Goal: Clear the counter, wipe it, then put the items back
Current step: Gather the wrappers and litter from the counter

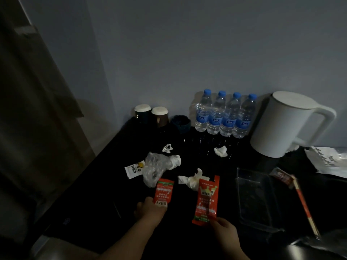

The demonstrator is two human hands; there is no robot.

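My left hand (pixel 150 208) pinches the lower end of a red snack packet (pixel 163 190) above the black counter (pixel 90 184). My right hand (pixel 224 228) pinches the bottom corner of a second, torn red packet (pixel 206 199). Between and behind the packets lie a crumpled tissue (pixel 189 180), a clear plastic bag (pixel 155 166) and a small white sachet (pixel 134 168). Two more scraps of tissue (pixel 221 151) and wrapper (pixel 167 148) lie further back.
Several water bottles (pixel 223 115) stand against the wall beside a white kettle (pixel 285 122). Two upturned mugs (pixel 150 114) and a dark cup (pixel 181 123) stand at the back left. A clear plastic lid (pixel 257 197), wrapped chopsticks (pixel 302 201) and a white bag (pixel 326 158) lie right.
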